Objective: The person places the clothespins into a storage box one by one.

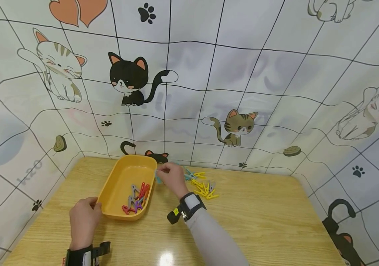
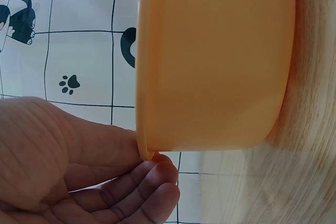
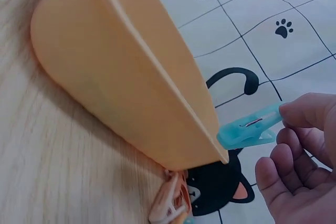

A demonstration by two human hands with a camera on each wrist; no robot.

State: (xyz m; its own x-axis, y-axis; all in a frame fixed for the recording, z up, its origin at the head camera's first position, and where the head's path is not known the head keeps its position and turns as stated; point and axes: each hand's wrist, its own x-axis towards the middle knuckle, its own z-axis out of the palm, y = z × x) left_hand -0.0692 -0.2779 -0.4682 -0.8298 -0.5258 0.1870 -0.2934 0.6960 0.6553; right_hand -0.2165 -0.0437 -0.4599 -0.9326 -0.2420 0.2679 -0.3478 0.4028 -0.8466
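Observation:
A yellow-orange plastic basin stands on the wooden table, with red, grey and purple clothespins lying in its near right part. My left hand holds the basin's near left rim, thumb on one side and fingers curled at the other, as the left wrist view shows. At the far right rim, my right hand pinches a teal clothespin by one end between thumb and forefinger. Its other end is right at the rim in the right wrist view.
Right of the right hand lie blue clothespins and a cluster of yellow clothespins with a grey one. Peach clothespins lie near the basin's far end in the right wrist view. A cat-print sheet stands behind the table.

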